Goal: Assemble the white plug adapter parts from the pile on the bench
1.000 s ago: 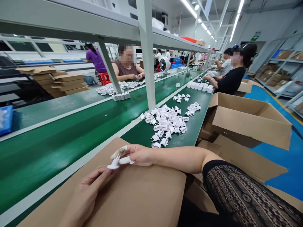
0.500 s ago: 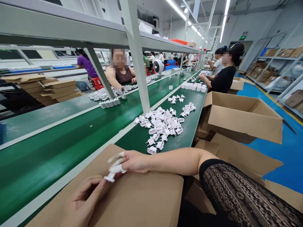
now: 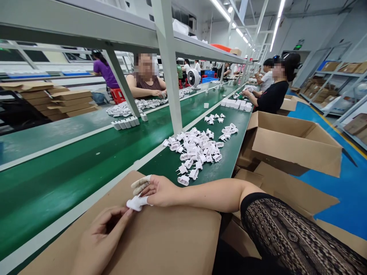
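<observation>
My right hand (image 3: 156,190), with white cots on its fingertips, pinches a small white plastic plug part (image 3: 134,203) over a flat cardboard sheet (image 3: 172,236). My left hand (image 3: 100,238) lies just below it with its fingers curled loosely; one fingertip reaches up to the part. A pile of several similar white plug parts (image 3: 197,147) lies on the green bench top beyond my right hand.
A green conveyor belt (image 3: 71,172) runs along the left, with a grey shelf post (image 3: 169,65) beside it. Open cardboard boxes (image 3: 292,143) stand at the right. Other people sit working farther along both sides of the line, with more white parts and a small fan.
My right hand has turned the part and drawn it closer into its fingertips. My left hand slid slightly left and lower. The view shifted a little.
</observation>
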Tool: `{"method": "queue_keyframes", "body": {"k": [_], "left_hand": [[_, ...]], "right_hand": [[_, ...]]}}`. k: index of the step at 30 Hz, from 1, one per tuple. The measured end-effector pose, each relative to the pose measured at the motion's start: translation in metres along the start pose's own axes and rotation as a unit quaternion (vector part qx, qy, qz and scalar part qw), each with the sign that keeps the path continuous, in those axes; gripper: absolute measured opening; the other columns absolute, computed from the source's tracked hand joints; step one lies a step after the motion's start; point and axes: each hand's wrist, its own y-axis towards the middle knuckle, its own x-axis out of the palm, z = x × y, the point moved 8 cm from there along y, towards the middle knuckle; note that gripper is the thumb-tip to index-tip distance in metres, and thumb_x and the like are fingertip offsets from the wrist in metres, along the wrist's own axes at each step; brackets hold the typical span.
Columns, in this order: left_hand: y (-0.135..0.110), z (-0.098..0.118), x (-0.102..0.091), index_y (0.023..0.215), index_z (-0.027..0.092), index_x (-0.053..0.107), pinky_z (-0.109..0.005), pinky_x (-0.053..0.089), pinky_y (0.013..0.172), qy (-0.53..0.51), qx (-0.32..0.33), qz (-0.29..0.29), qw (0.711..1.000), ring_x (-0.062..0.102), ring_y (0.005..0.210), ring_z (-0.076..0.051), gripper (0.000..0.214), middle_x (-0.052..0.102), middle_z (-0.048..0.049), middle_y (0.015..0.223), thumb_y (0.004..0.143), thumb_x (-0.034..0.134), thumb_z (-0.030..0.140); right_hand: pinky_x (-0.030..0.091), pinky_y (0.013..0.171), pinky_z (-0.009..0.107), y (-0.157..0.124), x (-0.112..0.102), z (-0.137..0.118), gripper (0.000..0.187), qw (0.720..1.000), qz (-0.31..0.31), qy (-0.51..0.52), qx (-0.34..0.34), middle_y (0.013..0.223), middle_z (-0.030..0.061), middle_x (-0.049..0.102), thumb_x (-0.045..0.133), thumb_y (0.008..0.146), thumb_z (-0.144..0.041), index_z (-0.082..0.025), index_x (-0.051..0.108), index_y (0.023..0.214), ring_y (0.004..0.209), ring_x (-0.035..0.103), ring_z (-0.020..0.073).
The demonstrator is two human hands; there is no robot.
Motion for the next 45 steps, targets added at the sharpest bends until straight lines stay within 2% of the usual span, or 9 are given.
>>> {"method": "queue_keyframes", "body": {"k": [4, 6, 9, 13, 16, 25, 32, 38, 45], "left_hand": [[0.003, -0.008, 0.0, 0.088, 0.028, 0.078, -0.038, 0.061, 0.086, -0.001, -0.007, -0.041, 0.999, 0.073, 0.102, -0.033, 0.054, 0.078, -0.0046, 0.107, 0.069, 0.074, 0.079], [0.004, -0.016, -0.001, 0.092, 0.03, 0.079, -0.039, 0.059, 0.093, -0.011, -0.017, -0.044, 0.999, 0.07, 0.111, -0.034, 0.05, 0.077, -0.0035, 0.114, 0.072, 0.074, 0.076], [0.005, -0.028, -0.005, 0.093, 0.03, 0.079, -0.038, 0.057, 0.097, -0.035, -0.041, -0.02, 0.998, 0.067, 0.118, -0.034, 0.05, 0.075, -0.0018, 0.119, 0.072, 0.075, 0.076], [0.005, -0.03, -0.005, 0.094, 0.029, 0.08, -0.035, 0.059, 0.093, -0.033, -0.042, -0.019, 0.998, 0.067, 0.117, -0.032, 0.051, 0.075, -0.0027, 0.121, 0.073, 0.075, 0.075], [0.004, -0.025, -0.003, 0.094, 0.028, 0.079, -0.033, 0.059, 0.087, -0.015, -0.019, -0.035, 0.999, 0.069, 0.114, -0.031, 0.049, 0.075, -0.0047, 0.12, 0.075, 0.073, 0.073], [0.004, -0.03, -0.002, 0.089, 0.026, 0.079, -0.032, 0.059, 0.087, -0.033, 0.001, -0.032, 0.999, 0.07, 0.109, -0.03, 0.048, 0.075, -0.0064, 0.116, 0.075, 0.073, 0.072], [0.005, -0.032, -0.002, 0.088, 0.026, 0.078, -0.033, 0.057, 0.089, -0.037, 0.005, -0.039, 0.999, 0.069, 0.107, -0.029, 0.045, 0.074, -0.006, 0.112, 0.076, 0.075, 0.069], [0.006, -0.032, -0.001, 0.088, 0.027, 0.078, -0.029, 0.056, 0.086, -0.044, 0.01, -0.037, 0.998, 0.069, 0.104, -0.025, 0.043, 0.074, -0.0048, 0.111, 0.077, 0.076, 0.068], [0.005, -0.029, -0.002, 0.087, 0.025, 0.078, -0.029, 0.058, 0.082, -0.032, 0.016, -0.033, 0.999, 0.071, 0.102, -0.027, 0.049, 0.075, -0.0061, 0.11, 0.076, 0.074, 0.073]], "right_hand": [[0.055, 0.091, 0.025, -0.002, 0.001, -0.001, 0.051, 1.0, 0.004, -0.009, -0.012, 0.098, -0.0004, 0.069, 0.083, 0.061, -0.004, -0.021, 0.07, 0.108, 0.086, 0.066, 0.0099], [0.056, 0.085, 0.024, -0.002, 0.002, 0.0, 0.053, 1.0, 0.005, -0.005, 0.001, 0.098, 0.0001, 0.069, 0.082, 0.06, -0.003, -0.021, 0.069, 0.109, 0.09, 0.067, 0.0117], [0.054, 0.07, 0.021, -0.002, 0.004, 0.006, 0.059, 0.999, -0.011, -0.02, 0.025, 0.101, 0.0018, 0.069, 0.073, 0.06, 0.001, -0.021, 0.068, 0.114, 0.097, 0.067, 0.0159], [0.05, 0.068, 0.018, 0.002, 0.003, 0.013, 0.053, 0.998, -0.037, -0.058, 0.011, 0.1, 0.0016, 0.071, 0.065, 0.065, 0.003, -0.021, 0.073, 0.111, 0.089, 0.065, 0.0126], [0.049, 0.068, 0.017, 0.005, 0.0, 0.017, 0.048, 0.997, -0.035, -0.075, 0.001, 0.101, 0.0017, 0.073, 0.067, 0.068, 0.001, -0.021, 0.076, 0.11, 0.086, 0.064, 0.0112], [0.05, 0.068, 0.018, 0.001, 0.004, 0.012, 0.04, 0.996, -0.024, -0.085, 0.016, 0.094, 0.0008, 0.072, 0.071, 0.071, 0.0, -0.02, 0.077, 0.105, 0.082, 0.063, 0.0107], [0.05, 0.068, 0.018, 0.005, 0.002, 0.019, 0.043, 0.995, -0.03, -0.094, 0.006, 0.094, 0.0, 0.071, 0.072, 0.072, 0.0, -0.021, 0.077, 0.109, 0.081, 0.063, 0.0103], [0.05, 0.066, 0.016, 0.005, 0.002, 0.02, 0.048, 0.995, -0.033, -0.099, 0.002, 0.095, 0.0001, 0.072, 0.073, 0.069, 0.002, -0.022, 0.077, 0.11, 0.083, 0.063, 0.0104], [0.05, 0.065, 0.015, 0.005, 0.001, 0.02, 0.047, 0.994, -0.032, -0.108, 0.007, 0.096, 0.0027, 0.071, 0.074, 0.069, 0.001, -0.02, 0.077, 0.112, 0.083, 0.063, 0.0108]]}}
